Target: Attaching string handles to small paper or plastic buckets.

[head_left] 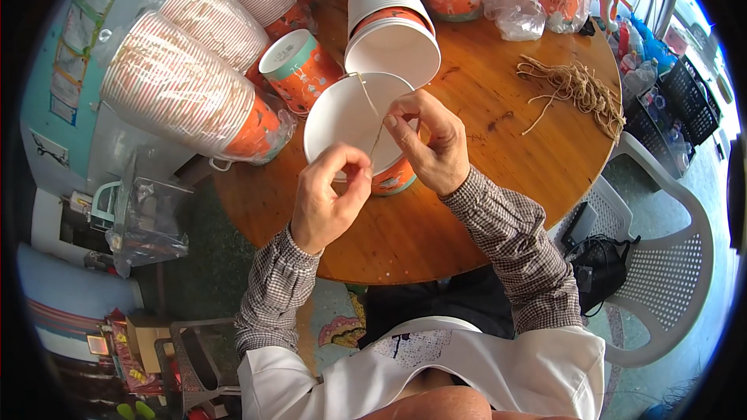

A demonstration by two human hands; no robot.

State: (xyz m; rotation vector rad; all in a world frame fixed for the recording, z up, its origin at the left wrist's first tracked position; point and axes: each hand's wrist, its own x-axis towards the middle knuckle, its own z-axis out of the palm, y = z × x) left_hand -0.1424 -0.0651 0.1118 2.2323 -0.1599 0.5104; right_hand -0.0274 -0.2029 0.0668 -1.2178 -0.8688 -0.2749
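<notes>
The right hand (432, 140) pinches a length of thin twine (366, 93) between thumb and forefinger, and the left hand (331, 194), nearer the body, has its thumb and forefinger brought together at the twine's lower stretch. From the right hand the twine runs up to the far rim of a white-lined orange paper bucket (333, 120), which stands just beyond the left hand, its open mouth behind the fingers. Farther out from both hands lies a nested stack of buckets (391, 50) (white insides showing), with an orange patterned bucket (305, 71) to its left. Well to the right of the right hand, a loose twine bundle (576, 89) lies on the wooden table (482, 101); left of the left hand leans a plastic-wrapped bucket stack (183, 85).
</notes>
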